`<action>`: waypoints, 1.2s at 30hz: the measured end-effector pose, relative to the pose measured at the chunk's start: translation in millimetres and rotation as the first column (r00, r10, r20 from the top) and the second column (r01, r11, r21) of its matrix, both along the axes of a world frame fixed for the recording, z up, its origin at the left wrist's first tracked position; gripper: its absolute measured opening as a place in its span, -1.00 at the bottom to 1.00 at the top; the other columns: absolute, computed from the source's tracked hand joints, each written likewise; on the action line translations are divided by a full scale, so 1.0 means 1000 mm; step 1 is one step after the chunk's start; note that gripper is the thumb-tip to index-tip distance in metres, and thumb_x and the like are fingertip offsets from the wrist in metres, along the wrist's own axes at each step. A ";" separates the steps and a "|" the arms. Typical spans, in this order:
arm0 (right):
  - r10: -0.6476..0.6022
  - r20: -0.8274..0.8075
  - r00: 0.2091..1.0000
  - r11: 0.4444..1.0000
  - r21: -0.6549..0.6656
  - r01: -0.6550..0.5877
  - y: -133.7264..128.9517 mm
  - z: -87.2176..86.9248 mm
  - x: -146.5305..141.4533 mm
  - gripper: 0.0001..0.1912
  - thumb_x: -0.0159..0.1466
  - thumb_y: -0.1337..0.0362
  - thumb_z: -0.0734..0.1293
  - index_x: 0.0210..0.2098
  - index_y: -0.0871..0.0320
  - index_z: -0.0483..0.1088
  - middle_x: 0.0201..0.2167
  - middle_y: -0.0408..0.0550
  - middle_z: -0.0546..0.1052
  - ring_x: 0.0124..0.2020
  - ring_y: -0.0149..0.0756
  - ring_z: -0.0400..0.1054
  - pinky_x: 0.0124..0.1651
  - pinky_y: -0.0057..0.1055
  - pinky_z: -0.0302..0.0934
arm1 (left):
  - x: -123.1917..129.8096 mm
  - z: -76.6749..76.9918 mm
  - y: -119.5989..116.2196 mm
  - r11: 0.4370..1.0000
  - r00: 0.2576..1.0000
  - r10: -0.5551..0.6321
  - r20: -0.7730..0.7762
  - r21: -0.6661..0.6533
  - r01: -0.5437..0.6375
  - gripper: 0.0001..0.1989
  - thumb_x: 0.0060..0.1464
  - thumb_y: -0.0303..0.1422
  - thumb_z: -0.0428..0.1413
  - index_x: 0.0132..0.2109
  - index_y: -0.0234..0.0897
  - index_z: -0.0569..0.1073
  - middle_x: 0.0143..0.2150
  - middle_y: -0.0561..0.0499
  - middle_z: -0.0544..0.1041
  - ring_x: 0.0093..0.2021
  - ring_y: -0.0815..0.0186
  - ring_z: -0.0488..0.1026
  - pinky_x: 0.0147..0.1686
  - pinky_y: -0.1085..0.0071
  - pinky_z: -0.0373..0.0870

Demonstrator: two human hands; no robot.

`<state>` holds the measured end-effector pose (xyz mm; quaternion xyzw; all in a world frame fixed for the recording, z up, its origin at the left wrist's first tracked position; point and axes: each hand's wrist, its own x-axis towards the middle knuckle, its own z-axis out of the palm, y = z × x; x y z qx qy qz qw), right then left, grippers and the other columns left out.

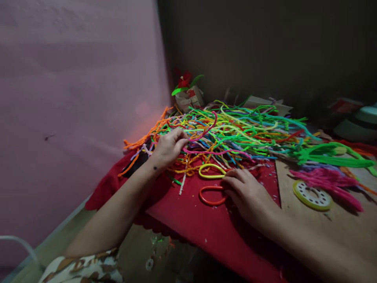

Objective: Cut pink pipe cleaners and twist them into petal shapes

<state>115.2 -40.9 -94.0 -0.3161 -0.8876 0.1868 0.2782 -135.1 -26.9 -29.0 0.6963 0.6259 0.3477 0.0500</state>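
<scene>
At the near left edge of a heap of colourful fuzzy pipe cleaners, my left hand is closed in a pinch on a pink pipe cleaner, which curves up to the right. My right hand lies over a pair of scissors. Its fingers curl around their middle. One yellow handle loop and one red handle loop stick out to the left, spread apart. The scissors' blades are hidden under the hand. A whitish pipe cleaner lies on the red cloth between my hands.
A red cloth covers the table, with small scraps on it. To the right, a brown board carries a yellow-rimmed spool, a pink bundle and green pipe cleaners. Behind stands a red flower. A pink wall borders the left.
</scene>
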 end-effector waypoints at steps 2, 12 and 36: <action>-0.077 -0.194 0.978 0.970 -0.242 0.028 0.001 0.009 -0.002 -0.76 0.20 0.38 0.26 -0.13 0.23 0.41 -0.18 0.10 0.44 -0.15 -0.16 0.28 -0.10 -0.19 0.19 | 0.007 -0.002 -0.002 0.998 0.993 -0.051 0.103 -0.027 0.054 -0.89 0.07 -0.38 -0.01 -0.36 -0.31 0.36 -0.47 0.08 0.38 -0.45 0.42 0.30 -0.42 0.49 0.23; -0.665 -0.499 0.556 0.180 -0.829 -0.529 0.014 0.034 -0.021 -0.91 0.09 0.33 0.37 -0.48 0.25 0.42 -0.61 -0.11 0.45 -0.64 -0.50 0.28 -0.62 -0.59 0.13 | 0.023 0.001 -0.010 0.941 0.850 -0.085 0.520 -0.237 0.240 -0.92 0.05 -0.43 0.02 -0.40 -0.33 0.31 -0.54 0.09 0.41 -0.54 0.46 0.37 -0.52 0.55 0.28; -0.536 -0.585 0.609 0.337 -0.809 -0.481 -0.011 0.020 0.000 -0.78 0.04 0.32 0.41 -0.36 0.21 0.32 -0.56 -0.09 0.50 -0.61 -0.39 0.36 -0.59 -0.52 0.19 | 0.046 0.001 -0.031 0.916 0.785 -0.039 -0.618 0.293 0.275 -0.83 0.18 -0.41 -0.09 -0.28 -0.31 0.39 -0.55 0.09 0.44 -0.57 0.44 0.34 -0.57 0.48 0.10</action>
